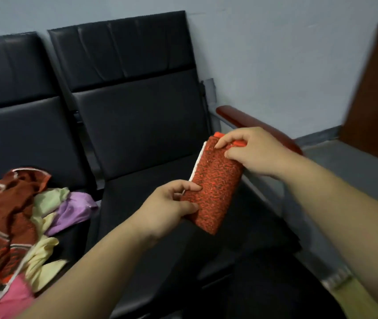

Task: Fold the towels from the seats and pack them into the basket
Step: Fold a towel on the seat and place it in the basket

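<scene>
- Head view, grip. We hold the folded red towel (215, 187) in the air above the end seat (142, 125), its long axis tilted. Our left hand (169, 208) pinches the lower end, thumb on top and fingers beneath. Our right hand (252, 153) pinches the upper end beside the orange hem. We judge that holding both ends stops the layers springing apart while the fold is squared.
- Head view, edges. A white strip shows along the towel's left side, so the layers appear not quite flush there.
- Head view, remaining work. A pile of unfolded towels (22, 215) in dark red, green, purple, yellow and pink lies on the neighbouring seat (17, 125), left of the end seat. The basket is not in view, so we cannot tell where packing will happen.
- Head view, open room. The wooden armrest (240, 118) bounds the end seat on its right, just behind our right hand, and the wall (275, 54) closes the back. We judge the freest paths run toward us and leftward.
</scene>
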Demonstrator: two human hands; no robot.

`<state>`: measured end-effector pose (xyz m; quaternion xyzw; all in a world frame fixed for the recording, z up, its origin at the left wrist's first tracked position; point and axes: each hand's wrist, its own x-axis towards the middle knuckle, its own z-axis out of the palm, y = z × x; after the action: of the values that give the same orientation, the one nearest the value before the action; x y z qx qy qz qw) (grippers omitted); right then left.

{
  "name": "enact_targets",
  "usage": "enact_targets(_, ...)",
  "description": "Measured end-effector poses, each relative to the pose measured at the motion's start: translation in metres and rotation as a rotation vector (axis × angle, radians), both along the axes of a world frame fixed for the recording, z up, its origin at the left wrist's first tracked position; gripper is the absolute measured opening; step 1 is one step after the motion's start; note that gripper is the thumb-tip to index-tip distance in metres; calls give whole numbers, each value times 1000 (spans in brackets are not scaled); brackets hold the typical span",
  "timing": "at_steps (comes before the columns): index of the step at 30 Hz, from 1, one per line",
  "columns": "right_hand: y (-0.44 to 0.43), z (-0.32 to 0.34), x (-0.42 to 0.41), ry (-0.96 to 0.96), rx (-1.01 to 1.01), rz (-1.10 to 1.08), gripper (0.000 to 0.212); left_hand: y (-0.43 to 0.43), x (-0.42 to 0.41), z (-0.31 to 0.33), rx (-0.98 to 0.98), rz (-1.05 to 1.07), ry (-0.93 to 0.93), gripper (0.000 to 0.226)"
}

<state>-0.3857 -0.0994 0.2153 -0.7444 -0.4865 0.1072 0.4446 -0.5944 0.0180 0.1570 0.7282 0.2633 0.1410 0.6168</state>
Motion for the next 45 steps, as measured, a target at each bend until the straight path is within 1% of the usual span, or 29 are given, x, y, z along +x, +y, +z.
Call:
enact_targets(1, -31, 3, 11, 12, 7, -26, 27, -19, 18, 1, 20, -89, 20, 33)
enact_targets(3, -96, -6, 34, 105, -33, -76, 24, -60, 57, -6, 83, -279, 70, 32)
enact_targets(6, -195, -44, 66, 225, -138, -239, 24, -132, 115, -33, 140, -507, 159, 35)
enact_targets(9, -278, -95, 81, 267, -306, -422, 22, -201, 159, -77, 262, -725, 309, 34)
enact_targets(12, -344, -154, 87, 316, -519, -505, 21, -260, 183, -125, 336, -893, 441, 35)
enact_targets(14, -374, -191, 89, 339, -634, -530, 23, -287, 193, -153, 361, -980, 488, 34)
enact_targets(16, -395, -223, 91, 347, -765, -542, 24, -314, 199, -176, 332, -1046, 538, 32)
enact_targets(19, -417, -263, 95, 351, -967, -519, 23, -347, 204, -215, 336, -1150, 645, 27)
enact_targets(21, -431, -284, 96, 378, -1064, -492, 20, -365, 207, -243, 331, -1240, 721, 36)
enact_targets(22, -438, -293, 96, 379, -1111, -483, 20, -372, 207, -254, 347, -1285, 722, 39)
enact_targets(25, -457, -323, 93, 380, -1149, -537, 29, -392, 209, -281, 353, -1349, 738, 42)
enact_targets(28, -469, -351, 85, 356, -1207, -517, 25, -405, 209, -299, 354, -1452, 770, 56)
enact_targets(30, -473, -364, 78, 369, -1271, -511, 14, -405, 209, -306, 375, -1458, 807, 54)
enact_targets(32, -477, -371, 72, 390, -1252, -573, 16, -397, 215, -299, 444, -1434, 774, 42)
enact_targets(33, -478, -370, 69, 385, -1240, -597, 16, -390, 219, -295, 496, -1432, 760, 42)
enact_targets(35, -474, -358, 66, 325, -1239, -617, 14, -372, 231, -276, 581, -1428, 764, 51)
enact_targets(37, -463, -336, 66, 247, -1235, -590, 13, -348, 242, -248, 632, -1360, 754, 53)
enact_targets(39, -444, -309, 70, 172, -1157, -546, 24, -323, 251, -213, 777, -1297, 695, 55)
enact_targets(41, -414, -280, 75, 107, -1013, -502, 33, -293, 252, -173, 919, -1230, 633, 58)
enact_targets(43, -375, -249, 77, 69, -864, -467, 43, -259, 242, -132, 997, -1118, 542, 56)
enact_targets(45, -329, -217, 74, 22, -746, -413, 50, -220, 219, -97, 1035, -967, 492, 54)
